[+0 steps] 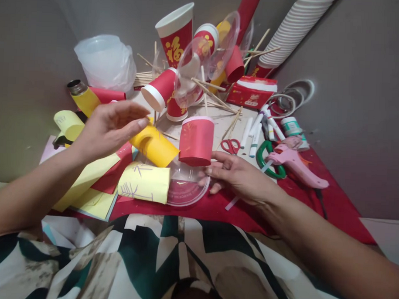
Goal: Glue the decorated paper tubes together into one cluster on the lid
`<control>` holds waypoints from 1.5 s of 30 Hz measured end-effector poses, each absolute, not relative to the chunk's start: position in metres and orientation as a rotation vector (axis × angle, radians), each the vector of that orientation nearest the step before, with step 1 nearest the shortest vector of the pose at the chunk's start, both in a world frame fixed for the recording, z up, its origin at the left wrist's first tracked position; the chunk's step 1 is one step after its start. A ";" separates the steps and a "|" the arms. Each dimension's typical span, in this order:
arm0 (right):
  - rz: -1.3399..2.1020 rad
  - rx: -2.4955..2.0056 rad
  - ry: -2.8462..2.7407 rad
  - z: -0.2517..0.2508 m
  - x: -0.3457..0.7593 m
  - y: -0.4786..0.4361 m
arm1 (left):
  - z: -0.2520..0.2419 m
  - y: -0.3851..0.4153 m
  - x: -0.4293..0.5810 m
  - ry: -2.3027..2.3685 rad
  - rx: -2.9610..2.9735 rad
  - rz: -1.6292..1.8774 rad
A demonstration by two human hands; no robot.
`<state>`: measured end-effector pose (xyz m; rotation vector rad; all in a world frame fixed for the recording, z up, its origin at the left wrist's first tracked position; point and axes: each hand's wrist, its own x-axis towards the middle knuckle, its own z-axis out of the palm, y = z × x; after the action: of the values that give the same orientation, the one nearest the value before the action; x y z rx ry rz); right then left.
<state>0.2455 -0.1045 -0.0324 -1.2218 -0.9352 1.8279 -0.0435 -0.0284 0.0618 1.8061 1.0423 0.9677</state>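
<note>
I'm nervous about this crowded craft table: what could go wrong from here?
The right hand grips the clear lid by its rim; a tilt might shift the pale roll overlapping it. The open left hand looks close to the tilted red cup and might knock it. The glue gun lies near the right hand, which could brush it; whether it is hot can't be seen.

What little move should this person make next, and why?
Perhaps bring the left hand down to steady the yellow-orange tube: that hand looks empty and open close to it, the tube lies tilted, and the right hand is already at the rim of the clear lid.
</note>
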 end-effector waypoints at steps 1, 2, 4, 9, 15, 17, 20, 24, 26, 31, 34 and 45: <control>1.819 -1.208 -0.938 -0.031 0.246 -0.105 | 0.068 -0.027 -0.036 0.995 1.770 0.925; 1.807 -1.199 -0.937 -0.030 0.246 -0.105 | 0.074 -0.025 -0.029 0.989 1.769 0.889; 1.779 -1.198 -0.922 -0.029 0.248 -0.105 | 0.088 -0.020 -0.018 1.117 1.904 0.830; 1.773 -1.208 -0.924 -0.026 0.256 -0.106 | 0.124 -0.013 -0.009 1.346 2.216 0.758; 1.800 -1.189 -0.972 -0.019 0.254 -0.101 | 0.133 0.012 0.010 0.848 1.896 0.429; 1.811 -1.170 -0.997 -0.016 0.253 -0.099 | 0.128 0.019 0.018 0.826 1.809 0.361; 1.839 -1.125 -1.025 -0.013 0.251 -0.098 | 0.122 0.022 0.026 0.911 1.698 0.428; 1.878 -1.063 -1.069 -0.011 0.249 -0.096 | 0.117 0.023 0.031 0.961 1.579 0.433; 1.884 -1.049 -1.084 -0.011 0.249 -0.095 | 0.114 0.027 0.032 0.935 1.563 0.440; 1.919 -1.039 -1.047 -0.015 0.248 -0.095 | 0.107 0.038 0.032 0.849 1.724 0.448; 1.933 -1.023 -1.008 -0.016 0.248 -0.095 | 0.104 0.040 0.032 0.880 1.724 0.426; 1.932 -1.035 -0.998 -0.018 0.247 -0.095 | 0.103 0.033 0.033 0.965 1.552 0.440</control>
<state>0.2469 -0.0953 -0.0180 -1.0352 -0.9981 1.9324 0.0331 0.0332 0.1028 1.5525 0.9651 0.4401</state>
